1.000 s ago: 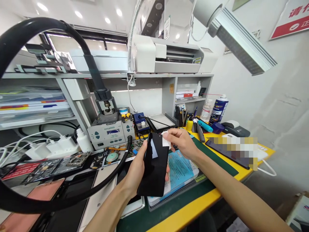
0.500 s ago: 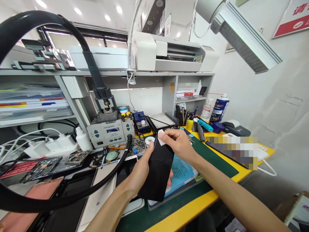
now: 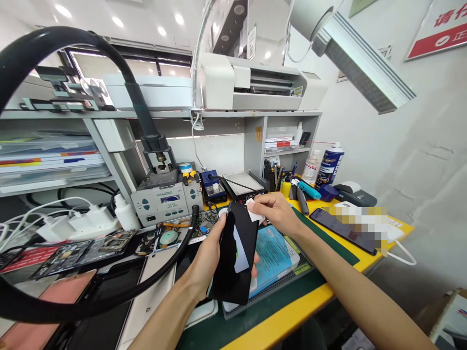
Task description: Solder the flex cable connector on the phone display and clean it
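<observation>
left hand (image 3: 206, 260) curled closed around a black smartphone (image 3: 237, 253), held tilted, glass face up, above a green bench mat (image 3: 328, 257) and a blue booklet (image 3: 273, 260). right hand (image 3: 275, 214) pinches a white wipe (image 3: 254, 210) between thumb and fingers, touching the phone's top corner.

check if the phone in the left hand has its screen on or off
Off: the phone shows only black glass with a pale reflection.

I log a black glossy phone (image 3: 235, 253) showing a pale reflection, with a white wipe (image 3: 254, 209) at its top corner. Below it I see a blue-and-white printed packet (image 3: 273, 262) on a dark green mat (image 3: 277, 306), edged by the yellow counter (image 3: 292, 323).
</observation>
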The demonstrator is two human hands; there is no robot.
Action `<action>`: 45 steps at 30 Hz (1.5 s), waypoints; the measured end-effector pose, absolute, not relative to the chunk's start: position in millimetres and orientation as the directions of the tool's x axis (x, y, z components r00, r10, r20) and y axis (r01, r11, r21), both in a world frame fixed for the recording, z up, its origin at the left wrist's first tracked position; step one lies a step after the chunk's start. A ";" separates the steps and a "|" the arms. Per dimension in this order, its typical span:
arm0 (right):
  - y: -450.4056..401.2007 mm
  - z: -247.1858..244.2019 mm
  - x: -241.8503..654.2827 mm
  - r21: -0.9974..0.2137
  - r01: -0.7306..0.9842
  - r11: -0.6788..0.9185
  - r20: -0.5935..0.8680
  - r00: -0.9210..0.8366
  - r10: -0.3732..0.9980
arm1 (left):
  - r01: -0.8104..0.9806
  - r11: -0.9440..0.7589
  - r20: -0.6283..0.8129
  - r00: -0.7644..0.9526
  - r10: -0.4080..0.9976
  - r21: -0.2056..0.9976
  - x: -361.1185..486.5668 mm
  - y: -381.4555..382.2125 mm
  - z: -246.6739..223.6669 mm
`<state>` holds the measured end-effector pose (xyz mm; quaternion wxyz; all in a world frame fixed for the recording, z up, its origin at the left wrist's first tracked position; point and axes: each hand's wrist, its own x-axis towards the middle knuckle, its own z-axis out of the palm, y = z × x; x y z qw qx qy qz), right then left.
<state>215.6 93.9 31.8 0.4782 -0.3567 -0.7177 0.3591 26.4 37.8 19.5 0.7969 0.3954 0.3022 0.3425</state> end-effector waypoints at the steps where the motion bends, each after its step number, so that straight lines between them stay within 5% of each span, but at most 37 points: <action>1: 94.5 31.8 216.5 -0.856 0.170 0.488 0.430 -0.288 0.856 | -0.315 0.440 -0.202 0.572 0.795 0.841 26.7 37.6 18.9; 20: 99.9 24.9 219.6 -0.891 0.064 0.450 0.429 -0.212 0.878 | -0.372 0.417 -0.107 0.626 0.773 0.829 25.7 42.9 6.0; 27: 95.6 21.4 213.2 -0.908 0.162 0.387 0.376 -0.096 0.922 | -0.295 0.465 -0.145 0.697 0.703 0.835 25.3 49.7 0.5; 33: 81.1 32.6 196.0 -0.820 0.507 0.266 0.374 0.124 0.919 | -0.219 0.441 -0.181 0.690 0.701 0.871 29.3 47.1 5.7; 45: 75.3 36.9 185.2 -0.733 0.591 0.337 0.484 0.104 0.869 | -0.126 0.398 -0.192 0.721 0.666 0.909 29.6 45.1 8.4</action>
